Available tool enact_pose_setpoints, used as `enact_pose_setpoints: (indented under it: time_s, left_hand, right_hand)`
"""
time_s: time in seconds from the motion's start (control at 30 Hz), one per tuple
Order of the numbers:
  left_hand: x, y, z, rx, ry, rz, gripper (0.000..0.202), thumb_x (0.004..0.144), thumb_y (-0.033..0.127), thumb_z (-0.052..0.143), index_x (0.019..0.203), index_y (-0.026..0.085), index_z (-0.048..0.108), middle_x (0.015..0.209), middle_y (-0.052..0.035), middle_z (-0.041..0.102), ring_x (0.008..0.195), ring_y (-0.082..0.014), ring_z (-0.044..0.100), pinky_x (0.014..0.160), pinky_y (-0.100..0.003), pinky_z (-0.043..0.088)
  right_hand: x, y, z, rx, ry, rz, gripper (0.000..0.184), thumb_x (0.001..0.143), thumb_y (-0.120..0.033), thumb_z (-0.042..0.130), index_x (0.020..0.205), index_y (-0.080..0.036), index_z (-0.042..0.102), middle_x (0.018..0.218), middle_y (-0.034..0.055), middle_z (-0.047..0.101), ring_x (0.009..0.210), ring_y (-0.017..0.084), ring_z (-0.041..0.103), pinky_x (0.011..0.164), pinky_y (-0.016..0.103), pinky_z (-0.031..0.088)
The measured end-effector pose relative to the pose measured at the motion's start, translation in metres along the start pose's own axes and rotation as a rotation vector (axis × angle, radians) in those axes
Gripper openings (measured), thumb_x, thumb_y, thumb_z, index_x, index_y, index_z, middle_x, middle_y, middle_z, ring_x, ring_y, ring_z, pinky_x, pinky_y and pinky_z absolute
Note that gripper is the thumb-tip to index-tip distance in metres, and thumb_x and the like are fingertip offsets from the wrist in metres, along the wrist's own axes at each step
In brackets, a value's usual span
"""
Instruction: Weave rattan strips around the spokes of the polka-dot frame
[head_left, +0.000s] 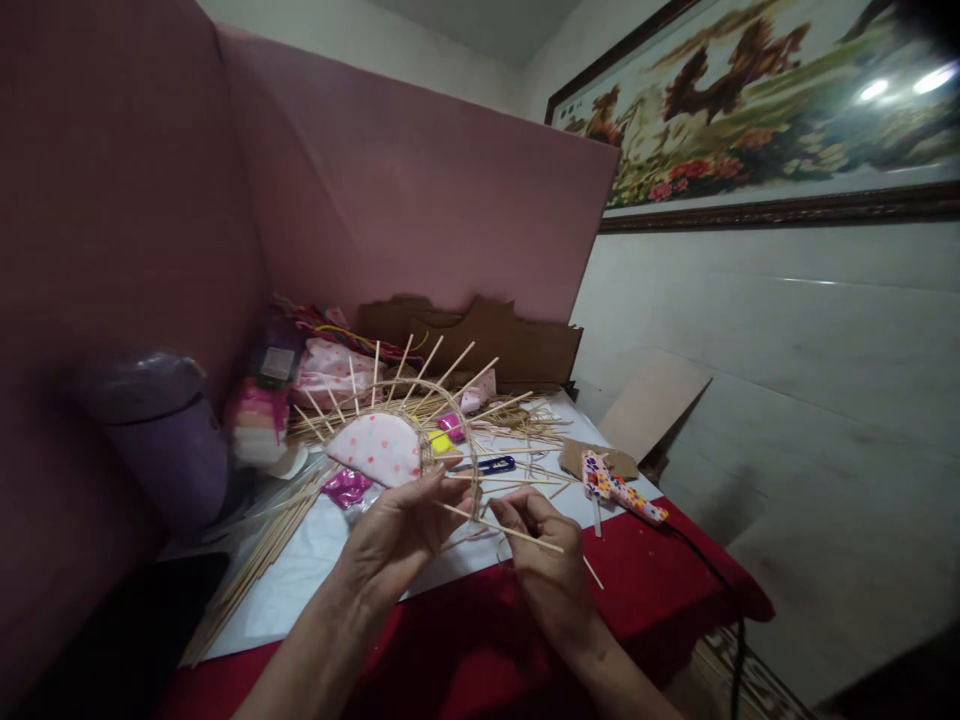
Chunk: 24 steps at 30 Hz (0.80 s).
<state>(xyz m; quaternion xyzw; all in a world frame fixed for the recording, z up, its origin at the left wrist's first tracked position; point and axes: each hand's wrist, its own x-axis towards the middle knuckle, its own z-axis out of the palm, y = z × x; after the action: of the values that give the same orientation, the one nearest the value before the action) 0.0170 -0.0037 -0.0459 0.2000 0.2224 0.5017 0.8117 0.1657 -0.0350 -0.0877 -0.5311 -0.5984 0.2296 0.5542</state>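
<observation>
My left hand (409, 525) is closed on the lower right of a half-round craft piece, thumb on top. Its middle is a padded white fabric half-circle (379, 448) with pink spots, edged in twine. Thin wooden sticks (442, 365) fan outward from it, crossed by an arc of twine (471, 430). By the lowest stick (525, 535), my right hand (546, 545) is closed in a pinch on what looks like the loose end of the twine. A small loop hangs under its fingers. The right palm is hidden.
Bundles of sticks (259, 565) lie on white paper over a red tablecloth (465, 640). A blue cutter (491, 465) lies behind my hands. A flower-patterned glue gun (619, 490) with a black cord rests at right. At left stands a purple bin (169, 460); torn cardboard (480, 345) leans behind.
</observation>
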Motion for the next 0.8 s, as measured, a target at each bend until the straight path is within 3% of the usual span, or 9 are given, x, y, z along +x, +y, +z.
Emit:
enact_pose_setpoints:
  time_s: [0.1, 0.23, 0.37, 0.47, 0.63, 0.8]
  left_hand:
    - [0.000, 0.001, -0.002, 0.066, -0.003, -0.059, 0.016, 0.080, 0.006, 0.051, 0.092, 0.009, 0.060, 0.078, -0.0083, 0.070, 0.064, -0.0160, 0.066, 0.061, -0.028, 0.055]
    - [0.000, 0.001, -0.003, 0.146, -0.020, -0.077, 0.016, 0.078, 0.013, 0.058, 0.094, 0.014, 0.060, 0.086, -0.0047, 0.069, 0.065, -0.0194, 0.066, 0.068, -0.038, 0.055]
    - [0.000, 0.000, -0.003, 0.202, -0.019, -0.075, 0.014, 0.079, 0.016, 0.057, 0.091, 0.012, 0.061, 0.089, -0.0066, 0.068, 0.069, -0.0213, 0.067, 0.071, -0.038, 0.054]
    - [0.000, -0.002, -0.003, 0.245, -0.011, -0.039, 0.015, 0.081, 0.016, 0.053, 0.091, 0.009, 0.062, 0.093, -0.0100, 0.067, 0.072, -0.0214, 0.067, 0.070, -0.035, 0.055]
    - [-0.002, -0.003, -0.002, 0.317, -0.011, 0.024, 0.018, 0.082, 0.016, 0.052, 0.094, 0.008, 0.063, 0.095, -0.0128, 0.067, 0.076, -0.0227, 0.067, 0.071, -0.035, 0.054]
    - [0.000, -0.002, -0.003, 0.347, -0.036, 0.017, 0.020, 0.083, 0.018, 0.051, 0.094, 0.007, 0.064, 0.090, -0.0134, 0.068, 0.074, -0.0223, 0.067, 0.071, -0.034, 0.054]
  right_hand:
    - [0.005, 0.000, 0.001, 0.011, 0.013, 0.000, 0.027, 0.083, -0.040, 0.052, 0.072, -0.017, 0.058, 0.057, -0.0028, 0.056, 0.051, 0.010, 0.048, 0.051, 0.020, 0.038]
    - [0.011, 0.003, 0.004, 0.044, 0.073, -0.001, 0.028, 0.080, -0.042, 0.055, 0.072, -0.015, 0.060, 0.060, 0.0005, 0.062, 0.052, 0.011, 0.053, 0.051, 0.021, 0.041]
    - [0.013, 0.009, 0.008, 0.041, 0.137, -0.019, 0.027, 0.077, -0.041, 0.059, 0.073, -0.014, 0.062, 0.062, 0.0025, 0.064, 0.054, 0.013, 0.056, 0.054, 0.023, 0.043]
    - [0.008, 0.015, 0.006, 0.059, 0.107, -0.006, 0.027, 0.078, -0.039, 0.058, 0.070, -0.014, 0.060, 0.060, 0.0012, 0.060, 0.054, 0.012, 0.052, 0.052, 0.022, 0.040]
    - [-0.005, 0.022, -0.012, 0.105, -0.027, 0.062, 0.027, 0.081, -0.037, 0.055, 0.065, -0.015, 0.056, 0.056, -0.0017, 0.051, 0.052, 0.011, 0.045, 0.048, 0.021, 0.036]
    - [-0.014, 0.015, -0.039, -0.111, -0.005, -0.118, 0.018, 0.084, -0.028, 0.051, 0.074, -0.016, 0.059, 0.063, -0.0002, 0.056, 0.057, 0.012, 0.050, 0.052, 0.022, 0.038]
